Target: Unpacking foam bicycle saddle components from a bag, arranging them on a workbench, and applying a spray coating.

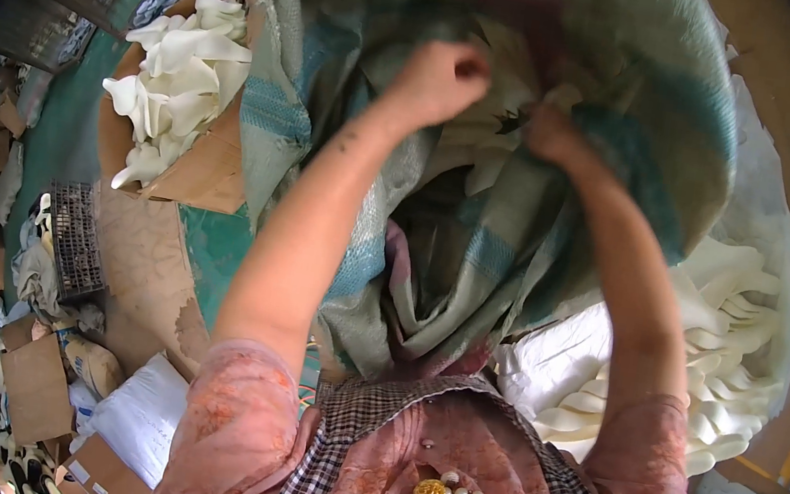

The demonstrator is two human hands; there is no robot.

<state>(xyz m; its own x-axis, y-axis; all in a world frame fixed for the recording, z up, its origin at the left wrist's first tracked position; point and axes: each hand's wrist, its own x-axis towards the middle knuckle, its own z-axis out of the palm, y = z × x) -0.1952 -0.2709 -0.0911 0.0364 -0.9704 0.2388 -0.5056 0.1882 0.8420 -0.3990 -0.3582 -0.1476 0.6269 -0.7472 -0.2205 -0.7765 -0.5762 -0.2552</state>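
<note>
Green woven plastic, banded with blue-green, is seen in the large sack [506, 212], which is spread across the upper middle in front of the person, its lower folds gathered near the checked apron [466, 390]. To the right, beyond the right forearm, a broad heap of curved cream pieces [709, 382] is piled. At the upper left, beside the sack, a cardboard box [209, 165] is filled above its rim with similar white pieces [189, 56]. Below that box, a flat cardboard sheet [146, 258] is laid on the green floor [212, 244], with a dark crate [75, 243] placed along its left side.

Both hands are held at the sack's opening, well within its outline. The left grip [451, 81] is curled, with a small gap left between fingers and thumb; whether anything is held cannot be told. The right grip [547, 132] is bunched close to the sack's folds and partly blurred; what is held there cannot be told. Between them, pale shapes [475, 142] are glimpsed inside the opening, and a small dark scrap [509, 123] is seen just beside the right fingers.
</note>
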